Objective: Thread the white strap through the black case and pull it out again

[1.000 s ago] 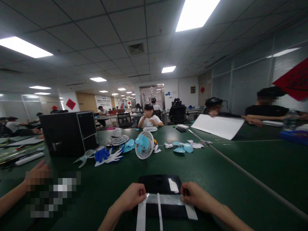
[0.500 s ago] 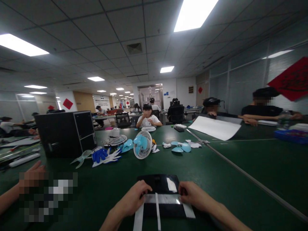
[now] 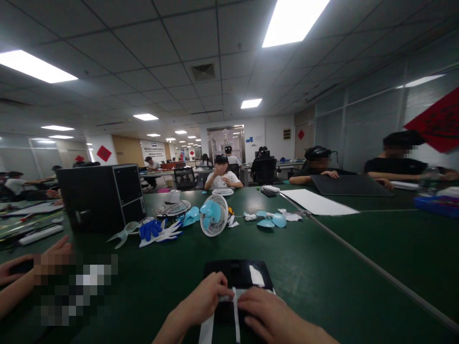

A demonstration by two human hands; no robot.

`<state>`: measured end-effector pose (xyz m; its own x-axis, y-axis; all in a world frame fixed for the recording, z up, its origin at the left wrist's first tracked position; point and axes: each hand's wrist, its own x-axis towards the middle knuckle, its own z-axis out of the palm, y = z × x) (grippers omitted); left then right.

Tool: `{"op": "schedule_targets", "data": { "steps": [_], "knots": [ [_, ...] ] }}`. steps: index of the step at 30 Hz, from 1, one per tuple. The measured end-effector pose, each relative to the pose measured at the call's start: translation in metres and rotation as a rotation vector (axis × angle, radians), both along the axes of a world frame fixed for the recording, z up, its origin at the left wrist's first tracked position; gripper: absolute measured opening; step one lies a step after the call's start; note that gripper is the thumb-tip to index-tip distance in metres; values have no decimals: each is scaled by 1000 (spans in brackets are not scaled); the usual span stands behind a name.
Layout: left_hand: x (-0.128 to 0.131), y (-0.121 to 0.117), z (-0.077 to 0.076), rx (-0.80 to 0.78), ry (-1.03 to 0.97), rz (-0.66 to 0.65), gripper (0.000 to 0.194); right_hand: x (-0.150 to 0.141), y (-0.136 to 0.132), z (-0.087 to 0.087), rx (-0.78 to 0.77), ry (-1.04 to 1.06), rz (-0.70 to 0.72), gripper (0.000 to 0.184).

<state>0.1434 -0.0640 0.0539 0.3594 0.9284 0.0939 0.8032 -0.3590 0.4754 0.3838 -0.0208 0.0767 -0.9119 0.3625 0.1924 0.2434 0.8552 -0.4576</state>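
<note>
at lower centre, white strip (image 3: 236,321) should be kept straight, right fingers (image 3: 248,300) spread, whether left fingers (image 3: 224,290) pinch can't be told.

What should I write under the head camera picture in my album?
Left hand and right hand flank a narrow white strip over a black panel, fan beyond.
</note>
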Motion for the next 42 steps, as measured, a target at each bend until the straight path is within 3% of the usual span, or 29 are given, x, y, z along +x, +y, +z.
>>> {"op": "schedule_targets", "data": {
  "steps": [6, 10, 14, 19, 26, 34, 42],
  "knots": [
    [-1, 3, -6, 35, 29, -1, 50, -12, -3, -33, 103, -102, 32, 54],
    [0, 3, -6, 35, 23, 6, 49, -12, 4, -50, 197, -92, 92, 55],
    [1, 2, -4, 21, 17, 10, 49, -13, 5, -55, 307, -97, 154, 52],
    [1, 1, -3, 25, 14, 4, 48, -11, 3, -46, 319, -128, 181, 46],
    [1, 1, -2, 25, 40, -13, 44, -5, -3, -19, 65, -89, 17, 55],
    [-13, -5, 5, -45, -25, 26, 27, 11, 8, 8, -135, -31, -118, 33],
    [-28, -4, 4, -92, -103, 55, 23, 32, 43, 4, -94, -85, -193, 27]
  ]
}}
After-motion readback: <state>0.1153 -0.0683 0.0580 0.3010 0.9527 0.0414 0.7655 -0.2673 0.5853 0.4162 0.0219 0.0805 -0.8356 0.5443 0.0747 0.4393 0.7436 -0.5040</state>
